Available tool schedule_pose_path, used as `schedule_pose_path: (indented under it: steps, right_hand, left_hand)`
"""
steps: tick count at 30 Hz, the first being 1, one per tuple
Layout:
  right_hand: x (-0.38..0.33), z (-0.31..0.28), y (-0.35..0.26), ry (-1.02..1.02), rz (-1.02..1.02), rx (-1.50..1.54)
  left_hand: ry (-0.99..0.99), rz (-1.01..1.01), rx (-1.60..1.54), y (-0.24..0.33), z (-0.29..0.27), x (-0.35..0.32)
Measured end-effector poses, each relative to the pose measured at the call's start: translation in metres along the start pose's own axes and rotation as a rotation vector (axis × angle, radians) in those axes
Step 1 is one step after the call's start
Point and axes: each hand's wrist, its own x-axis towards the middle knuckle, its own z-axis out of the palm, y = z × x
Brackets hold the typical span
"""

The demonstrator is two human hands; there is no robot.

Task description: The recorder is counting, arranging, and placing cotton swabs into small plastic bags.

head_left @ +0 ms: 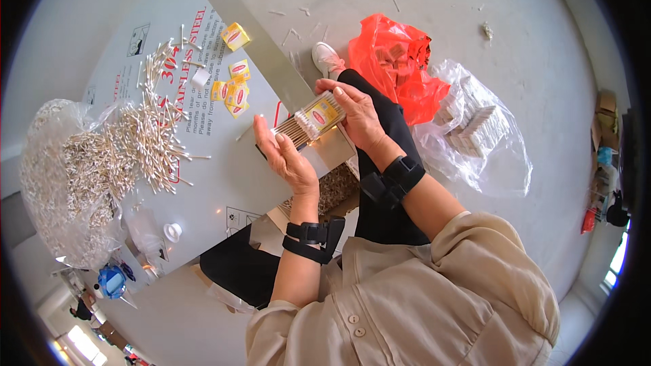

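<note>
Both hands hold one bundle of cotton swabs [313, 120] wrapped in clear film with a yellow-and-red label. My left hand [283, 156] supports the bundle's near end from below, palm up. My right hand [357, 114] grips its far end from above. The bundle hovers over the edge of a grey metal sheet [224, 176]. Black bands sit on both wrists.
A heap of loose cotton swabs [146, 142] spills from a clear bag [54, 176] on the sheet's left. Small yellow labels [232, 91] lie farther up the sheet. On the concrete floor sit a red plastic bag [397, 64] and a clear bag of packed bundles [475, 132].
</note>
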Motion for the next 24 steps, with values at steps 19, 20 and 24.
schedule_pose_path:
  steps: [19,20,24]
  right_hand:
    - [-0.002,0.013,0.008,0.085,-0.119,0.01]
    - [-0.003,0.015,0.007,0.088,-0.119,0.011]
    - [-0.006,0.019,0.004,0.105,-0.096,0.145]
  left_hand:
    - [0.071,-0.084,-0.217,0.002,0.03,0.002]
    - [0.071,-0.098,-0.227,0.003,0.034,0.002]
    - [0.056,-0.122,-0.271,0.007,0.039,0.003]
